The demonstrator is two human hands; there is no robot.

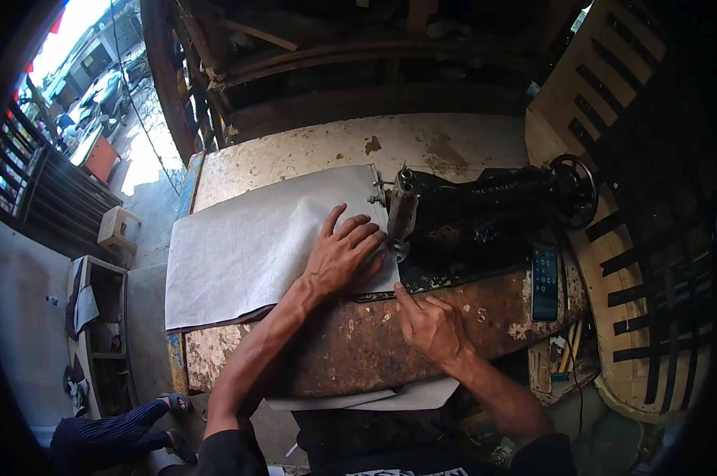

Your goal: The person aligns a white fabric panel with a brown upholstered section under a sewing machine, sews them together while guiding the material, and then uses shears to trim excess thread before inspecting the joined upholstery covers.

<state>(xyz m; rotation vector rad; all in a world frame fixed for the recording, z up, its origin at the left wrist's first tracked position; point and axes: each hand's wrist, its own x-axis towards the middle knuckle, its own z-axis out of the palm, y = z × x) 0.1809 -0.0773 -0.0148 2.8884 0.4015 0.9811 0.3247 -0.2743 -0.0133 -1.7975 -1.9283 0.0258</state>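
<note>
A black sewing machine stands on the worn wooden table, its handwheel at the right end. Under its needle end lies the right edge of a large whitish sheet of cloth-like material, which spreads left across the table and shows a dark underside along its near edge. My left hand rests on the sheet beside the needle end, fingers stretched and apart. At the sheet's near right corner is my right hand, its index finger extended to the edge and the other fingers loosely bent. The needle itself is hidden.
A phone with a lit screen lies on the table to the right. Another pale piece hangs at the front edge. A slatted wooden panel stands right, a small stool left. Another person's legs show lower left.
</note>
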